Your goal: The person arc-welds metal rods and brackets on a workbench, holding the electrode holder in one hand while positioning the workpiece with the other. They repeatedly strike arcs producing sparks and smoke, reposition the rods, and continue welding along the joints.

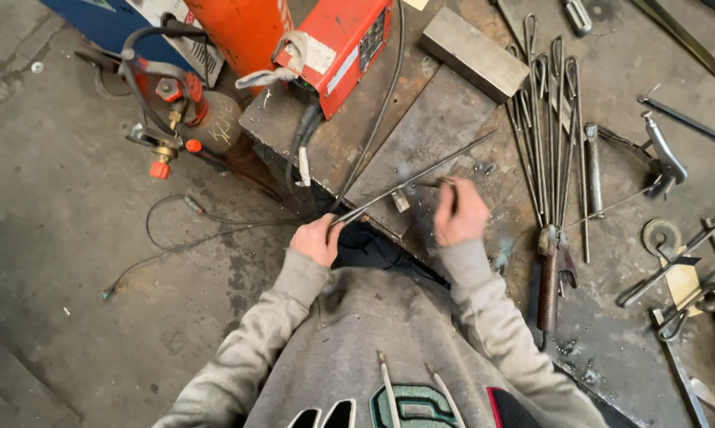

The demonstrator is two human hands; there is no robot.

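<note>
My left hand (pixel 316 239) is closed around the near end of a long thin steel rod (pixel 421 175) that runs diagonally up and right across the metal workbench (pixel 452 119). My right hand (pixel 460 212) is closed on a small dark tool or short rod piece held upright, just beside the long rod's middle. What exactly the right hand holds is blurred. Both grey sweatshirt sleeves reach forward from the bottom of the view.
A bundle of several looped steel rods (pixel 552 135) lies right of my right hand, with pliers (pixel 554 273) below it. A steel block (pixel 474 54), red welder (pixel 343 43), orange gas cylinder (pixel 242 32), regulator (pixel 171 119), clamps (pixel 665 162) and scrap pieces surround the bench.
</note>
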